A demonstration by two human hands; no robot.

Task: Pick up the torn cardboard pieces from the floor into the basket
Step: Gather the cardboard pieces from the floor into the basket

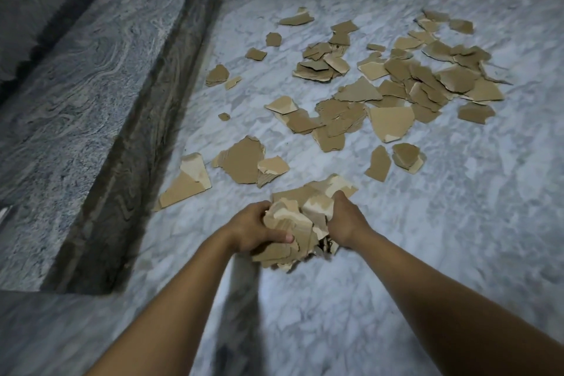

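While most pieces are lying scattered over the marble floor, both hands are pressing a bundle between them. The left hand is curling round the bundle's left side, thumb lying across its near face; the right hand is closing on the right side, fingers hidden behind cardboard. Squeezing from both sides is probably keeping the loose stack from sliding apart. The bundle is sitting at or just above the floor near its near edge; I cannot tell which. A stone step is running along the floor's left edge. No basket is showing. Many pieces are awaiting collection, so the task is looking early.
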